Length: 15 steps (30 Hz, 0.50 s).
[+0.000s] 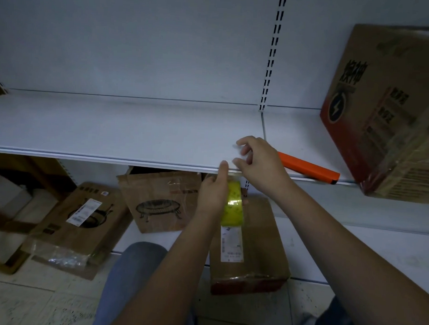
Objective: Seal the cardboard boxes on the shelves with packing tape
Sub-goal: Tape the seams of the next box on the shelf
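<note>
Gripping a yellow-green roll of clear packing tape (232, 204) at frame centre in the left hand (213, 194), right hand (258, 161) fingers pinching its free end just above. Best drawn out straight over the brown cardboard box (248, 246) below, avoiding tangles.

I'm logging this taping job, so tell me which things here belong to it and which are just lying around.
Part of the job:
tape roll, held by left hand
right hand, pinching at the tape end
cardboard boxes

Lying about:
orange cutter on the shelf
clear plastic wrap
</note>
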Tool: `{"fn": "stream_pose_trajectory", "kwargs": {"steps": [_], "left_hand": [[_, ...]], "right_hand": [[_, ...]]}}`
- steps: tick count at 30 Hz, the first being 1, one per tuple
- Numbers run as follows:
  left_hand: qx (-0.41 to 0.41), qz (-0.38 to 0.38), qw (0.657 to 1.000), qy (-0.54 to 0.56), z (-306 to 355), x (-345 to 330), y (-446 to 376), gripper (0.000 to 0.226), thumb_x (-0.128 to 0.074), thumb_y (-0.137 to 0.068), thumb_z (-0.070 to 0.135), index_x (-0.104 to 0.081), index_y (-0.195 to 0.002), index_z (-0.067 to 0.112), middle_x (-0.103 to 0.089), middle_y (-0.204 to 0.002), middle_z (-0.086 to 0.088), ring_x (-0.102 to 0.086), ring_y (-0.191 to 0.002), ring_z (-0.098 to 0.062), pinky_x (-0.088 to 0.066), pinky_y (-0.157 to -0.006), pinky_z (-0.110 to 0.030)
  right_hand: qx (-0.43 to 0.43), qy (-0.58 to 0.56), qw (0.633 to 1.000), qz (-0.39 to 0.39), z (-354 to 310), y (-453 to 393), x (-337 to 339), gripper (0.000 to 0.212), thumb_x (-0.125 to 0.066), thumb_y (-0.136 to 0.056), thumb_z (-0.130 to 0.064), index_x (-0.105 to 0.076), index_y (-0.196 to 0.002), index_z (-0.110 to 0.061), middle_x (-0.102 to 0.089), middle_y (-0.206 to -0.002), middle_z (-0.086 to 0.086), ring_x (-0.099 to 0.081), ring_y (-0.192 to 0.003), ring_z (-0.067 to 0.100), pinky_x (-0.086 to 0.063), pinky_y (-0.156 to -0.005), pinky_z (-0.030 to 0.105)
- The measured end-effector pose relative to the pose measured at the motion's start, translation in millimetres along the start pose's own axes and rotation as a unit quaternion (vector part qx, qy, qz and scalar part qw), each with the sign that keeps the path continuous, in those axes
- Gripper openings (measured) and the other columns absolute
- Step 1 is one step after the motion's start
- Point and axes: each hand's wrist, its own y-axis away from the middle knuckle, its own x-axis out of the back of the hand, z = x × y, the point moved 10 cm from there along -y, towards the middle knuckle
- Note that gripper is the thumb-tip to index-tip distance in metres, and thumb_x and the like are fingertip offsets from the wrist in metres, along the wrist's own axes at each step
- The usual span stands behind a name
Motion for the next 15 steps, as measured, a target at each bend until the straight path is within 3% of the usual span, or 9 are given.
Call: {"fn": "stream_pose_trajectory", "kwargs": {"steps": [2, 3, 8, 10, 12, 13, 15], "left_hand": [[0.007, -0.004, 1.000, -0.018, -6.9, -0.8, -15.6, 0.112, -0.037, -0.055, 0.101, -0.063, -0.124, 0.017, -0.069, -0.117, -0.011, -0.069, -0.102, -0.029, -0.056, -0.092, -0.049], [-0.002, -0.006, 1.000, -0.024, -8.6, -1.5, -20.4, 0.117, -0.036, -0.051, 0.102, -0.062, -0.128, 0.017, -0.069, -0.120, -0.011, -0.068, -0.104, -0.029, -0.054, -0.094, -0.049], [-0.013, -0.064, 0.997, 0.041, -16.8, 6.5, -26.0, 0.109, -0.042, -0.061, 0.100, -0.054, -0.138, 0.024, -0.067, -0.128, -0.009, -0.068, -0.111, -0.025, -0.054, -0.096, -0.047], [-0.030, -0.001, 0.997, 0.073, -33.3, 32.8, -19.6, 0.098, -0.035, -0.071, 0.092, -0.055, -0.137, 0.022, -0.067, -0.124, -0.005, -0.067, -0.109, -0.020, -0.053, -0.093, -0.040], [-0.010, 0.138, 0.988, 0.065, -79.3, 73.9, -14.2, 0.079, -0.035, -0.089, 0.079, -0.054, -0.137, 0.019, -0.063, -0.128, -0.001, -0.061, -0.114, -0.020, -0.046, -0.102, -0.039], [0.023, 0.186, 0.981, 0.042, -109.4, 87.7, -11.6, 0.061, -0.037, -0.099, 0.063, -0.053, -0.137, 0.018, -0.060, -0.131, -0.003, -0.059, -0.117, -0.024, -0.044, -0.106, -0.040], [0.129, 0.165, 0.977, -0.038, -170.6, 83.5, -19.8, 0.035, -0.042, -0.104, 0.028, -0.058, -0.126, 0.006, -0.060, -0.132, -0.016, -0.059, -0.115, -0.035, -0.048, -0.103, -0.044]], "right_hand": [[0.019, 0.000, 1.000, 0.010, -1.1, 3.5, -1.3, 0.033, -0.062, -0.093, -0.011, -0.057, -0.125, -0.017, -0.053, -0.104, -0.004, -0.047, -0.075, 0.001, -0.042, -0.072, 0.015], [0.032, -0.002, 0.999, 0.016, -3.4, 6.0, -2.1, 0.032, -0.058, -0.094, -0.008, -0.058, -0.125, -0.016, -0.054, -0.103, -0.004, -0.047, -0.076, 0.000, -0.039, -0.072, 0.011], [0.149, -0.019, 0.982, 0.115, -22.7, 56.9, 24.0, 0.029, -0.049, -0.093, 0.001, -0.062, -0.117, -0.009, -0.057, -0.112, 0.003, -0.052, -0.101, 0.006, -0.042, -0.087, 0.016], [0.181, 0.024, 0.968, 0.173, -10.7, 100.5, 33.0, 0.024, -0.047, -0.084, 0.003, -0.064, -0.098, -0.006, -0.061, -0.099, 0.007, -0.054, -0.093, 0.014, -0.044, -0.079, 0.023], [0.146, 0.070, 0.971, 0.175, 26.4, 135.9, 18.8, 0.019, -0.045, -0.080, -0.004, -0.063, -0.084, -0.008, -0.062, -0.084, 0.006, -0.055, -0.078, 0.018, -0.043, -0.066, 0.029], [0.094, 0.094, 0.981, 0.139, 54.5, 144.7, 1.3, 0.019, -0.045, -0.081, -0.008, -0.063, -0.082, -0.010, -0.062, -0.081, 0.005, -0.056, -0.072, 0.019, -0.043, -0.062, 0.031], [-0.064, 0.130, 0.989, -0.005, 127.1, 151.9, -49.9, 0.016, -0.049, -0.087, -0.012, -0.065, -0.089, -0.013, -0.064, -0.084, 0.005, -0.063, -0.074, 0.024, -0.049, -0.064, 0.032]]}}
